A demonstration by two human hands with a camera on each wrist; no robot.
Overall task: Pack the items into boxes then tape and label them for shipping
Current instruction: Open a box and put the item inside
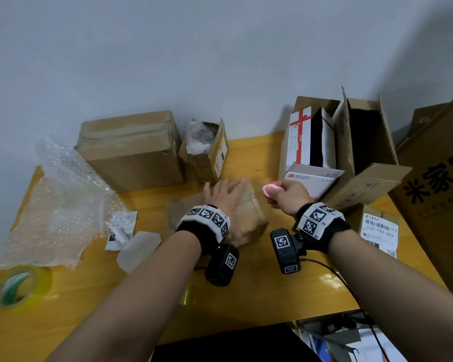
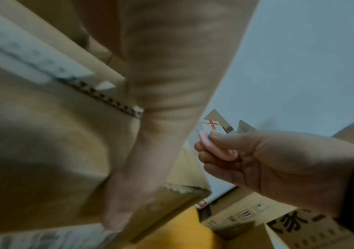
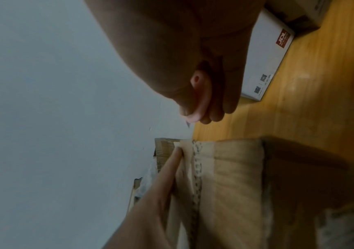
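A small brown cardboard box (image 1: 251, 212) lies in the middle of the yellow table (image 1: 246, 296), blurred by motion. My left hand (image 1: 222, 194) rests flat on its top with the fingers straight; in the left wrist view the fingers (image 2: 161, 84) lie along the box (image 2: 43, 134) and its taped seam. Just right of the box, my right hand (image 1: 288, 194) is raised and grips a small pink cutter (image 1: 271, 189). The cutter (image 3: 201, 94) shows a short blade tip in the right wrist view, above the box (image 3: 235, 185). From the left wrist I also see the right hand (image 2: 267, 160) pinching the pink cutter (image 2: 214, 148).
A tape roll (image 1: 19, 286) sits at the front left, bubble wrap (image 1: 68, 194) behind it. At the back stand a closed brown box (image 1: 134, 150) and a small open box (image 1: 207, 150). On the right are a white box (image 1: 306, 137), an open carton (image 1: 364, 142) and a labelled parcel (image 1: 379, 228).
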